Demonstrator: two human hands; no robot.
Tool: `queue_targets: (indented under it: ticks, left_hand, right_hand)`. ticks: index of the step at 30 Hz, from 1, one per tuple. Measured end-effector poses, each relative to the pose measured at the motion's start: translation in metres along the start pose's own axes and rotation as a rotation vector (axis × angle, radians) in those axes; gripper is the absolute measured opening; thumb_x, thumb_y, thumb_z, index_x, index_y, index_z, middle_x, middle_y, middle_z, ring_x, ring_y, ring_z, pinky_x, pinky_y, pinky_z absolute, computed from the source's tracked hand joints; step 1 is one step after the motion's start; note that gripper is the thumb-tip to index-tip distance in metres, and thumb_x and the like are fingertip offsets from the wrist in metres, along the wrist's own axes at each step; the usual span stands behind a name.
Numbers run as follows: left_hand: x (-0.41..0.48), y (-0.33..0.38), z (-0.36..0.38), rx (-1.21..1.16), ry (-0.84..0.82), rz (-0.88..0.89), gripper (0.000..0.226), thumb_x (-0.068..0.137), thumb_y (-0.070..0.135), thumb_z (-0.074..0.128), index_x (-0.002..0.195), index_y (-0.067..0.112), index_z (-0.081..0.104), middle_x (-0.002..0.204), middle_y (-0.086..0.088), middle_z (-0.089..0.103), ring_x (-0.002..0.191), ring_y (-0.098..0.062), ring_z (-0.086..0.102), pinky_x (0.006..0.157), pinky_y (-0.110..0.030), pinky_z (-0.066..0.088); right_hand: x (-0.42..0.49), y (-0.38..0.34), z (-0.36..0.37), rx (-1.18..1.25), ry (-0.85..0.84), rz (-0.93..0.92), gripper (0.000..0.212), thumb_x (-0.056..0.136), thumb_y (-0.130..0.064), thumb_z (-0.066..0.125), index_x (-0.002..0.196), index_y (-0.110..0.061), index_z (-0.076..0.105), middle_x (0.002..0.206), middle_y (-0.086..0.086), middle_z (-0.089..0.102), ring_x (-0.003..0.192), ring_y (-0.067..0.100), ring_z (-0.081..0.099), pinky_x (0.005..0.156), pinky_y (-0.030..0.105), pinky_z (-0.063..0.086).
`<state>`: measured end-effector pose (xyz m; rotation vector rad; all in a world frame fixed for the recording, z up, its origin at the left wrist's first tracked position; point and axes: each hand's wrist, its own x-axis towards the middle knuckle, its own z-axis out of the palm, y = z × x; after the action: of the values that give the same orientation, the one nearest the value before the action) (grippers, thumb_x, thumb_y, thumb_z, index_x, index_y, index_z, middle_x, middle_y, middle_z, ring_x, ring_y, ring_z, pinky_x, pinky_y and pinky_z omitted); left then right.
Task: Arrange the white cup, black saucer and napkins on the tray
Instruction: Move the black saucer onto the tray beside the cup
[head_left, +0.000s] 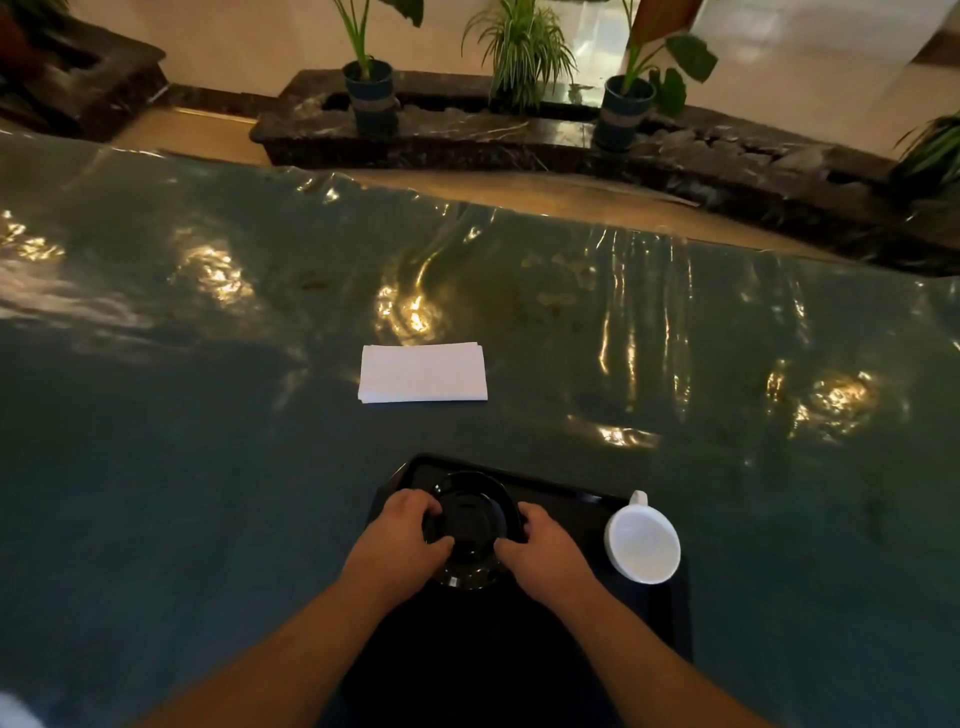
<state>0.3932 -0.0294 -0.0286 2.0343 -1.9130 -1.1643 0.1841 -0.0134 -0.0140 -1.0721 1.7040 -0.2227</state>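
Note:
A black saucer (470, 512) sits on the black tray (566, 499) near the table's front edge. My left hand (402, 540) grips the saucer's left rim and my right hand (545, 553) grips its right rim. The white cup (643, 538) stands upright at the tray's right edge, handle pointing away from me, apart from both hands. A folded stack of white napkins (423, 373) lies flat on the table beyond the tray, out of reach of either hand.
The table (208, 441) wears a dark green cloth under glossy, wrinkled plastic. Beyond its far edge runs a dark marble planter ledge (467, 130) with potted plants (370, 93), (623, 109).

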Motion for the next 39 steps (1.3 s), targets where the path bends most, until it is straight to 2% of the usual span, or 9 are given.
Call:
queue_targets:
  ticks: [5, 7, 9, 12, 26, 30, 33, 36, 39]
  left_hand:
    - [-0.006, -0.002, 0.011, 0.404, 0.072, 0.264, 0.054, 0.081, 0.052, 0.066, 0.127, 0.025, 0.062, 0.153, -0.003, 0.047, 0.131, -0.028, 0.053, 0.105, -0.042, 0.048]
    - [-0.009, -0.002, 0.018, 0.541, -0.007, 0.366, 0.062, 0.080, 0.058, 0.063, 0.132, 0.025, 0.061, 0.153, -0.006, 0.049, 0.138, -0.031, 0.049, 0.113, -0.045, 0.039]
    - [-0.012, -0.005, 0.023, 0.614, -0.151, 0.326, 0.070, 0.085, 0.062, 0.058, 0.146, 0.029, 0.048, 0.164, -0.005, 0.032, 0.151, -0.028, 0.029, 0.122, -0.048, 0.022]
    - [-0.013, -0.007, 0.023, 0.659, -0.216, 0.262, 0.069, 0.090, 0.059, 0.056, 0.151, 0.033, 0.038, 0.170, 0.000, 0.016, 0.155, -0.021, 0.013, 0.125, -0.049, 0.014]
    - [0.000, -0.012, 0.007, 0.700, -0.222, 0.271, 0.063, 0.093, 0.050, 0.059, 0.150, 0.032, 0.040, 0.169, 0.000, 0.019, 0.155, -0.021, 0.015, 0.125, -0.054, 0.009]
    - [0.005, -0.015, 0.003, 0.648, -0.208, 0.266, 0.062, 0.092, 0.056, 0.056, 0.148, 0.033, 0.044, 0.168, 0.003, 0.023, 0.154, -0.020, 0.017, 0.125, -0.053, 0.011]
    - [0.011, -0.016, -0.001, 0.641, -0.200, 0.275, 0.060, 0.090, 0.061, 0.054, 0.142, 0.033, 0.052, 0.163, 0.005, 0.033, 0.150, -0.019, 0.027, 0.124, -0.052, 0.016]
    - [0.020, -0.017, -0.008, 0.612, -0.123, 0.309, 0.053, 0.085, 0.063, 0.048, 0.125, 0.032, 0.064, 0.136, 0.007, 0.059, 0.129, -0.018, 0.051, 0.110, -0.043, 0.037]
    - [0.032, -0.021, -0.020, 0.500, -0.010, 0.335, 0.047, 0.083, 0.059, 0.042, 0.104, 0.027, 0.069, 0.107, 0.006, 0.067, 0.102, -0.020, 0.061, 0.086, -0.035, 0.050]
  right_hand:
    - [-0.007, 0.008, 0.006, -0.490, 0.136, -0.323, 0.061, 0.096, -0.038, 0.055, 0.154, -0.028, 0.040, 0.152, -0.001, 0.046, 0.137, 0.019, 0.044, 0.113, 0.033, 0.039]
    - [-0.008, 0.010, 0.009, -0.627, 0.063, -0.418, 0.062, 0.098, -0.033, 0.050, 0.158, -0.027, 0.036, 0.162, 0.002, 0.039, 0.149, 0.021, 0.031, 0.123, 0.033, 0.022]
    - [-0.007, 0.012, 0.011, -0.757, -0.039, -0.444, 0.060, 0.100, -0.032, 0.047, 0.159, -0.024, 0.037, 0.166, 0.006, 0.032, 0.155, 0.025, 0.021, 0.126, 0.035, 0.010]
    - [-0.005, 0.019, 0.014, -0.765, -0.085, -0.396, 0.055, 0.101, -0.034, 0.046, 0.156, -0.028, 0.043, 0.170, 0.003, 0.022, 0.156, 0.028, 0.015, 0.126, 0.038, 0.014]
    - [0.008, 0.006, 0.025, -0.904, -0.062, -0.454, 0.059, 0.099, -0.033, 0.047, 0.157, -0.026, 0.040, 0.170, 0.008, 0.020, 0.158, 0.035, -0.001, 0.126, 0.049, 0.000]
    - [0.013, -0.001, 0.025, -0.852, -0.076, -0.454, 0.053, 0.100, -0.033, 0.047, 0.152, -0.025, 0.047, 0.168, 0.007, 0.027, 0.158, 0.034, 0.003, 0.128, 0.049, 0.005]
    - [0.022, -0.005, 0.027, -0.838, -0.055, -0.434, 0.048, 0.099, -0.037, 0.043, 0.140, -0.022, 0.061, 0.156, 0.007, 0.046, 0.154, 0.034, 0.023, 0.128, 0.046, 0.012]
    - [0.040, -0.008, 0.031, -0.922, 0.028, -0.476, 0.050, 0.089, -0.039, 0.032, 0.112, -0.022, 0.074, 0.118, 0.002, 0.070, 0.122, 0.027, 0.057, 0.123, 0.041, 0.026]
    - [0.056, -0.020, 0.026, -0.875, 0.110, -0.516, 0.045, 0.085, -0.039, 0.035, 0.094, -0.022, 0.076, 0.094, 0.000, 0.072, 0.098, 0.025, 0.061, 0.098, 0.041, 0.046]
